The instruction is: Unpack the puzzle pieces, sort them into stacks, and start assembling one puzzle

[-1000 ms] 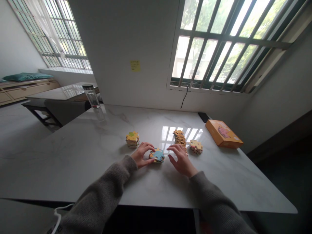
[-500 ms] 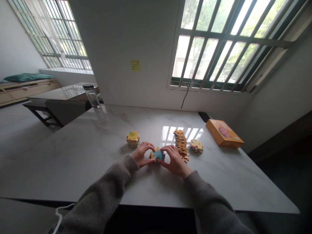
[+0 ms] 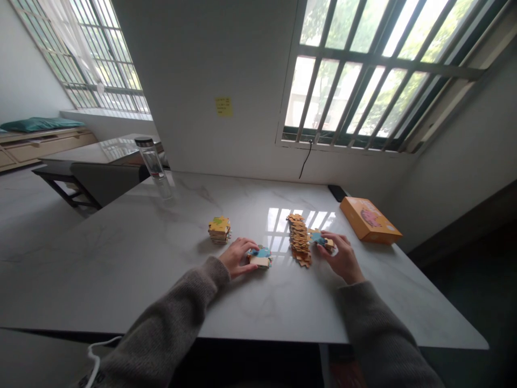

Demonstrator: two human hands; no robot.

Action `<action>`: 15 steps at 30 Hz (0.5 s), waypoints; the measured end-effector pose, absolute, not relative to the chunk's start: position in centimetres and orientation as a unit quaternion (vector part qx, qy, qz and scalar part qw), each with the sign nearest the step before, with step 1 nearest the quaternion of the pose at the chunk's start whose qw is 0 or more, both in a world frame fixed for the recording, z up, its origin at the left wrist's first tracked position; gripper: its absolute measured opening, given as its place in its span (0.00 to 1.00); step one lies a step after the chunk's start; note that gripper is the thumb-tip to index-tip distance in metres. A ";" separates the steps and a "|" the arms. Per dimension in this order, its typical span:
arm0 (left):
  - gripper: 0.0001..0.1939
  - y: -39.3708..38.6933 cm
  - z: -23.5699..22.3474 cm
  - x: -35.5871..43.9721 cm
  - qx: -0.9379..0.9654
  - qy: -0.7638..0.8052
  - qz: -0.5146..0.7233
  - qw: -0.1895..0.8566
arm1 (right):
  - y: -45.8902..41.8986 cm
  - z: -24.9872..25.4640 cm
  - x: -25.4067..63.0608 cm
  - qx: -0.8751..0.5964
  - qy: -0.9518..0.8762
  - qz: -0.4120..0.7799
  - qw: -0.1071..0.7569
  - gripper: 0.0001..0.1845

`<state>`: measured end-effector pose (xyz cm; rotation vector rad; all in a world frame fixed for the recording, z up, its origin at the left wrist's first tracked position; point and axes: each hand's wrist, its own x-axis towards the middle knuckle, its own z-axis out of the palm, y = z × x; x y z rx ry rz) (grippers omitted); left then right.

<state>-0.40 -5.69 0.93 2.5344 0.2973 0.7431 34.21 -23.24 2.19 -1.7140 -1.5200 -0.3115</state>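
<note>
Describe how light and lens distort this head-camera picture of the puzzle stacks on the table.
In the head view, the large window burns out to white, its glare reflects on the marble table beside the tall puzzle stack, and the wide lens slants the window bars.

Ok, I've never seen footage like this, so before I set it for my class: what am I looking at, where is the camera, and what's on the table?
There's no machine here. These are a person's two bare hands, filmed by a camera on their head that looks forward and down. On the white marble table are jigsaw pieces in stacks, with the tallest stack between the hands. The left hand touches a small pile of pieces. The right hand holds a blue-patterned piece above a short stack. An orange box lies nearby.
</note>
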 end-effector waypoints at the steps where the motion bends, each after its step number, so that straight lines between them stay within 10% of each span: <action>1: 0.19 -5.6 0.9 -0.4 0.925 0.108 0.272 0.243 | -23.6 1.9 35.4 -0.691 -0.589 -0.126 0.400 0.14; 15: 0.18 -5.4 1.4 -0.5 0.898 0.105 0.348 0.249 | -24.2 1.3 37.7 -0.718 -0.575 -0.135 0.368 0.11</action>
